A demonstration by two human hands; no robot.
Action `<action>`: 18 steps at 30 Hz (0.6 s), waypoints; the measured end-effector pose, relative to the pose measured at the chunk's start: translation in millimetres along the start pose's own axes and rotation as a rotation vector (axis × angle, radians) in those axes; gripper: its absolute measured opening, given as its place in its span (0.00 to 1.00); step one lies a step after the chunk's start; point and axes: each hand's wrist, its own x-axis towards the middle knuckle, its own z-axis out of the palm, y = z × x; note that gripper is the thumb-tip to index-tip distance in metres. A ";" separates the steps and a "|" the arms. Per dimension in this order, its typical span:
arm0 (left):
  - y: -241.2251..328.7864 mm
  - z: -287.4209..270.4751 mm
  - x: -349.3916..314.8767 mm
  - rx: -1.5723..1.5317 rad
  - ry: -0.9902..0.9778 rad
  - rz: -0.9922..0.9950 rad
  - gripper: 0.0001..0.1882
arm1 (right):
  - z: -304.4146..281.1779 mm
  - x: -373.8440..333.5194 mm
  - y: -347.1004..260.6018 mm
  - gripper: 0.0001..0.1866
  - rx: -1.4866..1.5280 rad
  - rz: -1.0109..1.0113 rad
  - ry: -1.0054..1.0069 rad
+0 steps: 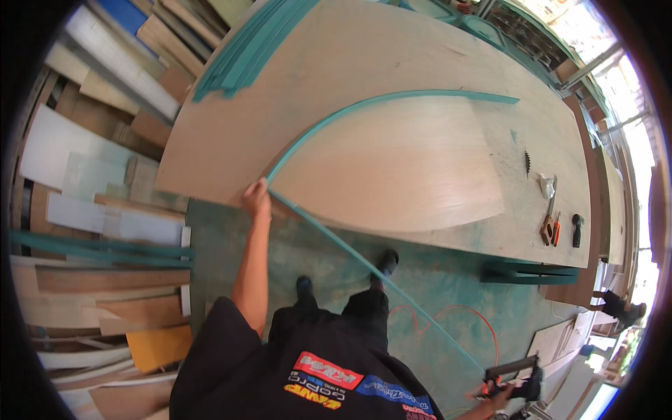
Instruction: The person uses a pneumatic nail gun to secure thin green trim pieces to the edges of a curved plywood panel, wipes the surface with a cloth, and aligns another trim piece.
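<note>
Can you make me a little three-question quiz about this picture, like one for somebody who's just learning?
1. True or false: the left hand is at a corner where green strips meet.

2. Pick one. What is the right hand holding?
A) a paintbrush
B) a black tool with red parts
C) a drinking cup

3. Fill in the missing word: the thin, curving hose or cord on the floor is coloured ____.

Key:
1. True
2. B
3. Orange-red
</note>
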 end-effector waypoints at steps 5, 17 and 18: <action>-1.1 -3.7 -11.0 0.014 0.117 0.008 0.18 | 12.1 -190.9 33.5 0.24 0.203 -0.131 -0.271; 2.3 -17.4 -17.9 -0.154 0.052 -0.086 0.16 | 36.4 -263.7 -50.5 0.07 -0.062 -0.582 -0.343; -5.2 -19.8 -9.4 -0.173 0.038 -0.078 0.16 | 35.4 -263.0 -73.7 0.06 -0.113 -0.683 -0.279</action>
